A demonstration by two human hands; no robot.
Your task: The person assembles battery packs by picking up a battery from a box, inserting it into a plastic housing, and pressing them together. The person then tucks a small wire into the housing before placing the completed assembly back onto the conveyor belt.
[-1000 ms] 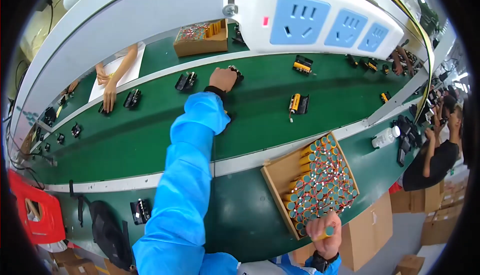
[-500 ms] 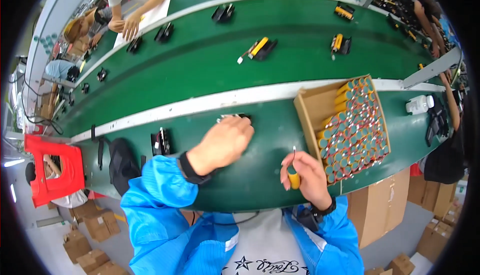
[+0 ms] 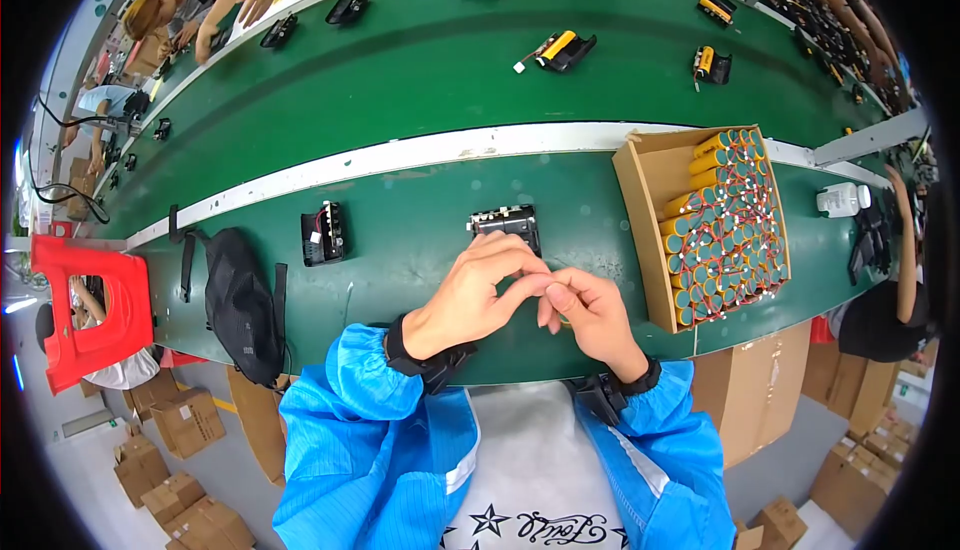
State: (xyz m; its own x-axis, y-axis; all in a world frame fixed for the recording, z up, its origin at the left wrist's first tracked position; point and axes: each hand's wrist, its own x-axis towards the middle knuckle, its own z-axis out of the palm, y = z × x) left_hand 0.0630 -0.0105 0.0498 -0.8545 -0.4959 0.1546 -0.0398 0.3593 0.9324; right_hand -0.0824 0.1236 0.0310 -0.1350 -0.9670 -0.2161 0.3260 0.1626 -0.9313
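Note:
My left hand and my right hand meet fingertip to fingertip over the near table. In the right hand is a yellow cylindrical battery, now almost wholly hidden by the fingers. The left thumb and forefinger pinch together against the right fingertips; whatever lies between them is too small to make out. Just beyond the left hand, a black plastic housing with metal contacts lies on the green table, its near side partly covered. A second black housing rests farther left, a white connector showing in it.
At right stands an open cardboard box of yellow batteries with red wires. A black bag lies at left near a red stool. Beyond a white rail, the green belt carries housings, some with batteries. Other people work across it.
My right hand has brought the battery leftward to my left hand, and the fingertips now touch. My left hand has come off the nearer housing, uncovering it. Parts on the belt appear shifted right.

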